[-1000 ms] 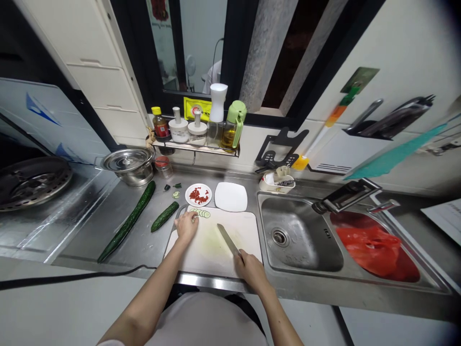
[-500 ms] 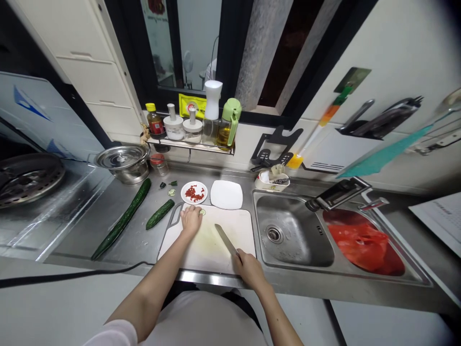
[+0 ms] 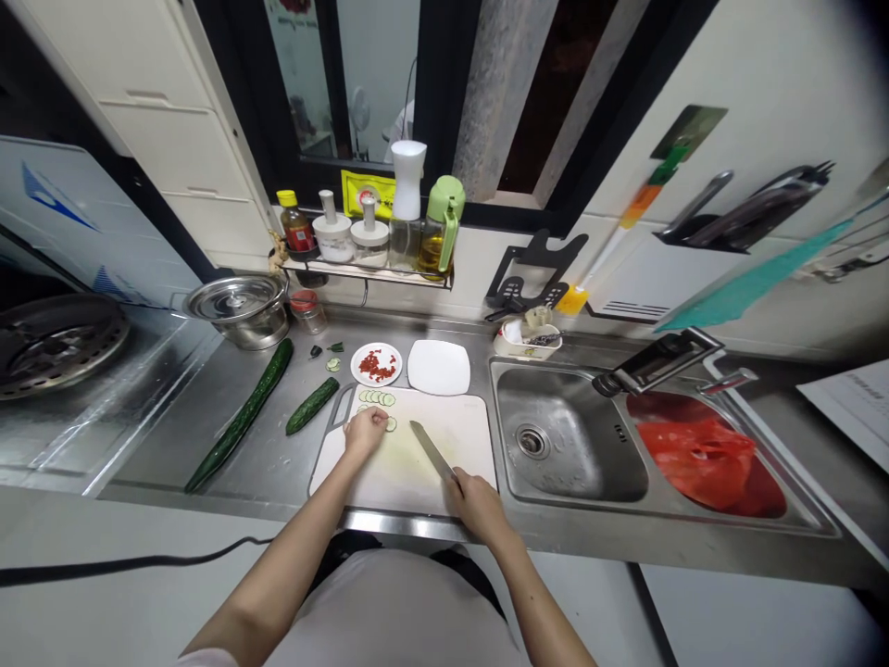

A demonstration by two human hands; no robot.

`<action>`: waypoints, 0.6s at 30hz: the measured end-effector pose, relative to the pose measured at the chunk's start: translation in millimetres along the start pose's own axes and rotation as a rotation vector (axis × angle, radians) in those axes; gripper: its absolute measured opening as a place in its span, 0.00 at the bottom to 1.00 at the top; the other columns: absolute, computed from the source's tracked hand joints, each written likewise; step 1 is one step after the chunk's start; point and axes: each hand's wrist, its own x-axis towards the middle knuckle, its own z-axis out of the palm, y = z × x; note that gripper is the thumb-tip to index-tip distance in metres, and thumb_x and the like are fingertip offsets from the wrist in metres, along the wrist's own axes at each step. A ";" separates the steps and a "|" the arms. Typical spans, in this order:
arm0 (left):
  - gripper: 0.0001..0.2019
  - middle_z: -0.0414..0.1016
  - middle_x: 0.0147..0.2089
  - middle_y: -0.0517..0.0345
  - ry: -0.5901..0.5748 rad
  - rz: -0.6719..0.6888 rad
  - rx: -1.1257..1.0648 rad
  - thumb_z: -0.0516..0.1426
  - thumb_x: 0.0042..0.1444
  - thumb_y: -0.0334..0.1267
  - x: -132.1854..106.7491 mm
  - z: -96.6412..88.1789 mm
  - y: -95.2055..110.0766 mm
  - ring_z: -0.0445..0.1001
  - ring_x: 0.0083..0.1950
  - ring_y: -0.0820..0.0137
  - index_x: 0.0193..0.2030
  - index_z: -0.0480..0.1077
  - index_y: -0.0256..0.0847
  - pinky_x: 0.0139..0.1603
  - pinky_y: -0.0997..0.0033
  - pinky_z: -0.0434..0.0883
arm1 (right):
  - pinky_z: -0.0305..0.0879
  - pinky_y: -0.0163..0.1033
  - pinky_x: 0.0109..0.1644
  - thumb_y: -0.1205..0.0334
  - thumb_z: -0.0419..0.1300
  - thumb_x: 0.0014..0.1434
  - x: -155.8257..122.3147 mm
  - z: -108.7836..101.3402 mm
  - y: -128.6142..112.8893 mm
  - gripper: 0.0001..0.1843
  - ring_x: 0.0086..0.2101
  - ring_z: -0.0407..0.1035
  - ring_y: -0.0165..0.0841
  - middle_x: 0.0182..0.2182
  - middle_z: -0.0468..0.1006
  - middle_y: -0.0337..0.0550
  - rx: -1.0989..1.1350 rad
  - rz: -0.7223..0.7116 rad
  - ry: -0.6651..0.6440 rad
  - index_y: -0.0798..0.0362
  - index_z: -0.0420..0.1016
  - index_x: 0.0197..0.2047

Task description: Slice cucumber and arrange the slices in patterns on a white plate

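Note:
My left hand (image 3: 366, 432) is over the left part of the white cutting board (image 3: 444, 491), its fingers drawn together at a thin cucumber slice (image 3: 392, 424). Just beyond the fingers, several cucumber slices (image 3: 377, 398) lie in an overlapping row near the board's top edge. A kitchen knife (image 3: 431, 450) is in my right hand (image 3: 478, 505), which grips its handle. The blade rests low over the board and points up and left, apart from the slices. Left of the board lie a cut cucumber piece (image 3: 312, 407) and a long whole cucumber (image 3: 243, 417).
Behind the board stand a plate of chopped red pieces (image 3: 376, 365) and a white square plate (image 3: 439, 367). A double sink (image 3: 569, 445) is at right, with a red plastic bag (image 3: 698, 459) in one basin. A lidded steel pot (image 3: 240, 310) stands at back left.
My left hand has drawn back slightly towards me, its fingers now closer together. The row of slices beneath it has come into view. The knife stays in my right hand, almost unmoved.

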 end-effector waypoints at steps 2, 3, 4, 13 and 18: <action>0.07 0.80 0.37 0.62 -0.028 -0.003 0.027 0.57 0.52 0.37 -5.5 -0.7 -6.1 0.75 0.42 0.68 0.38 0.75 0.47 0.48 0.66 0.61 | 0.55 0.35 0.38 0.58 0.42 0.68 -0.9 0.3 -7.0 0.16 0.40 0.72 0.36 0.38 0.78 0.48 -0.003 -0.025 -0.012 0.52 0.69 0.47; 0.08 0.80 0.37 0.62 -0.036 -0.003 0.043 0.57 0.52 0.37 -8.1 -1.0 -8.5 0.76 0.43 0.68 0.38 0.75 0.47 0.49 0.66 0.61 | 0.55 0.35 0.38 0.58 0.42 0.68 -1.5 1.0 -10.5 0.16 0.40 0.72 0.36 0.37 0.78 0.48 -0.002 -0.042 -0.017 0.52 0.69 0.47; 0.08 0.80 0.37 0.62 -0.042 0.000 0.059 0.57 0.52 0.37 -10.5 -1.3 -10.5 0.76 0.43 0.68 0.38 0.75 0.48 0.50 0.65 0.61 | 0.55 0.36 0.38 0.59 0.42 0.68 -2.2 1.8 -13.8 0.16 0.40 0.72 0.36 0.37 0.78 0.48 0.000 -0.061 -0.020 0.52 0.69 0.46; 0.12 0.79 0.45 0.57 0.021 0.113 0.213 0.51 0.56 0.37 -22.9 1.1 -21.0 0.72 0.50 0.61 0.39 0.77 0.49 0.50 0.59 0.58 | 0.56 0.37 0.38 0.62 0.44 0.67 -4.9 11.4 -34.2 0.14 0.40 0.72 0.38 0.36 0.78 0.50 -0.016 -0.097 -0.066 0.54 0.69 0.45; 0.13 0.78 0.47 0.56 0.033 0.112 0.226 0.51 0.56 0.36 -26.6 5.2 -23.5 0.70 0.51 0.60 0.40 0.77 0.49 0.50 0.59 0.58 | 0.57 0.37 0.38 0.62 0.45 0.66 -3.3 15.7 -34.3 0.13 0.40 0.73 0.39 0.37 0.78 0.51 -0.022 -0.097 -0.075 0.53 0.69 0.45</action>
